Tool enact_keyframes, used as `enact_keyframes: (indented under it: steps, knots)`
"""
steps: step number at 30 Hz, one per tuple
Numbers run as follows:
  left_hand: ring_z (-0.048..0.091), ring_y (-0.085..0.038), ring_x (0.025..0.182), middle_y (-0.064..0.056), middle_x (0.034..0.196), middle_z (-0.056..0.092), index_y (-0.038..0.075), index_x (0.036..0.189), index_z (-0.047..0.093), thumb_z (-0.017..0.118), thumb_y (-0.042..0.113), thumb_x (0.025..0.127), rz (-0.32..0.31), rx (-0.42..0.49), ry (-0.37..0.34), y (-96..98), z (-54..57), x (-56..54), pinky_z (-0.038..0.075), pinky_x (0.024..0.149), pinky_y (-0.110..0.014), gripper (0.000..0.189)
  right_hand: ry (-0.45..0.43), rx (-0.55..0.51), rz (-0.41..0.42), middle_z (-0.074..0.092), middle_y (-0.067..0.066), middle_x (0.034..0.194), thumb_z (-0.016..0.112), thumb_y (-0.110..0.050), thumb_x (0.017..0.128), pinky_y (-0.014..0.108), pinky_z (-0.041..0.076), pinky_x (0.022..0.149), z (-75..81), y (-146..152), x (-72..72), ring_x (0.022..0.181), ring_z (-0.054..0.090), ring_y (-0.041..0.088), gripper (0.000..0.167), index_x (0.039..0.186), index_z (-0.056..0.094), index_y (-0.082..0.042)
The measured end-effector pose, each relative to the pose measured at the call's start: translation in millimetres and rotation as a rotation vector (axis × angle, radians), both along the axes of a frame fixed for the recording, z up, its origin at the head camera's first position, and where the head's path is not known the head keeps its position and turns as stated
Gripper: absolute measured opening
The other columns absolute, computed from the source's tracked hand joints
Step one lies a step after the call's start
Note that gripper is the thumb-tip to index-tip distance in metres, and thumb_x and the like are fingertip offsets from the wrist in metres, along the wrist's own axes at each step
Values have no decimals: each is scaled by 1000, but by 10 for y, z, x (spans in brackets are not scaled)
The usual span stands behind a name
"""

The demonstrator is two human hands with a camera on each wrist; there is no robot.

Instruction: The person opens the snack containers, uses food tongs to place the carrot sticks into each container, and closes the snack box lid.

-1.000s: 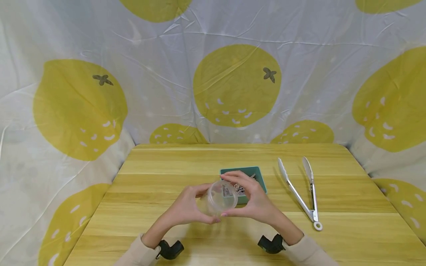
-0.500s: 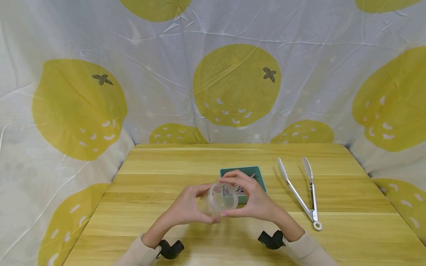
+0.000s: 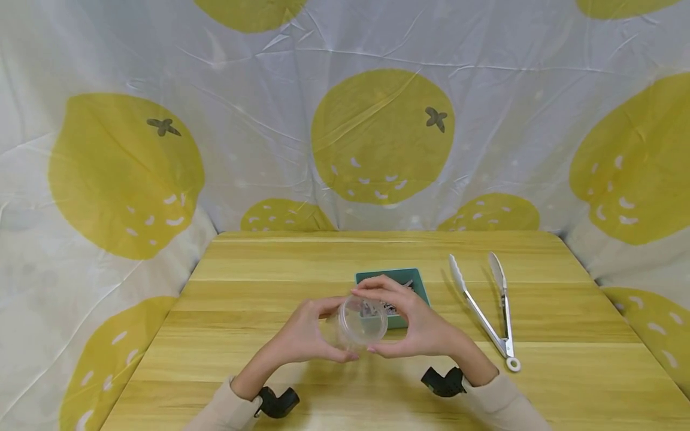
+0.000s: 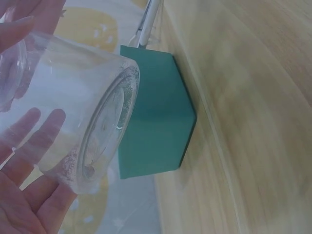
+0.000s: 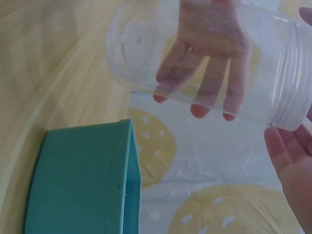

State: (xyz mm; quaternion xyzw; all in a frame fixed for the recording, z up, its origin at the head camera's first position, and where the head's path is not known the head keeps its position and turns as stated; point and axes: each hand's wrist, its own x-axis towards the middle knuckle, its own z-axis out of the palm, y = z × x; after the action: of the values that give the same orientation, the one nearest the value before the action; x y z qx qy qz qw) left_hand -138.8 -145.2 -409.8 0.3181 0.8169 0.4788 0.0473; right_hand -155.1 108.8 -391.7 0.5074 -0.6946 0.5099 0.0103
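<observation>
A: Draped all round the back and sides: white cloth [image 3: 259,120] printed with big yellow citrus. Below it, pale wooden tabletop [image 3: 269,263], filling the lower half

B: And on the tabletop, at about 3 o'clock from the hands?

A: Metal tongs [image 3: 493,308], arms spread, ring end nearest, well apart from everything else. At centre, a teal square box [image 3: 412,281] with small dark and light bits inside, too small to tell what

B: Held up where?

A: Clear plastic jar [image 3: 360,320], lifted off the wood, tipped on its side just in front of the teal box, at 6 o'clock from it. Left hand [image 3: 302,338] curled round the jar's body from 9 o'clock, fingers seen through the plastic from the right wrist. Right hand [image 3: 417,323] curled round the mouth end from 3 o'clock, thumb below, fingers over the top. Both grips closed on the jar

B: Anything smaller?

A: Black wrist mounts [image 3: 277,402] at both cuffs of beige sleeves [image 3: 226,413]
</observation>
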Motion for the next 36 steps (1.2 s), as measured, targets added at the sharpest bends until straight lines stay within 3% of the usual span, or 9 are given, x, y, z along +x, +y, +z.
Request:
enact_keyframes:
  steps: [6,12,17,24,32,36]
  knots:
    - [63,-17,114,2,127,67,14,138,60,93,34,67,12,2,9,19,33,-1,49,99,-42,82,57,32,-177,38,8,147,93,-29,71,41,47,99,6,-13,47,127,43,27,93,148,45,-9]
    - [65,-17,111,7,123,68,19,137,61,94,34,66,20,-1,20,36,41,-18,50,97,-40,80,104,45,-252,49,2,132,93,-38,68,35,48,90,14,-23,69,111,51,21,86,141,53,-14]
    - [65,-17,112,16,123,66,20,137,61,94,36,65,15,-7,18,48,42,-31,51,97,-39,81,70,44,-216,51,1,131,93,-31,71,36,50,90,22,9,44,115,51,20,81,140,56,-12]
    - [63,-17,115,13,124,66,19,138,61,94,38,65,5,-11,7,62,43,-43,50,99,-39,82,38,51,-132,49,3,136,92,-23,73,38,53,90,41,61,3,121,50,23,79,141,55,-6]
    - [64,-16,113,13,123,67,19,138,60,93,39,66,-7,-17,26,61,37,-44,51,97,-40,82,24,30,-36,45,8,141,87,-16,78,43,55,89,47,72,-24,124,48,26,78,146,50,-9]
    - [65,-17,112,11,122,68,20,138,60,93,39,66,-5,-11,26,63,37,-44,51,97,-40,81,17,22,-43,43,9,143,89,-17,76,44,53,92,35,73,-15,127,46,27,83,147,48,-6]
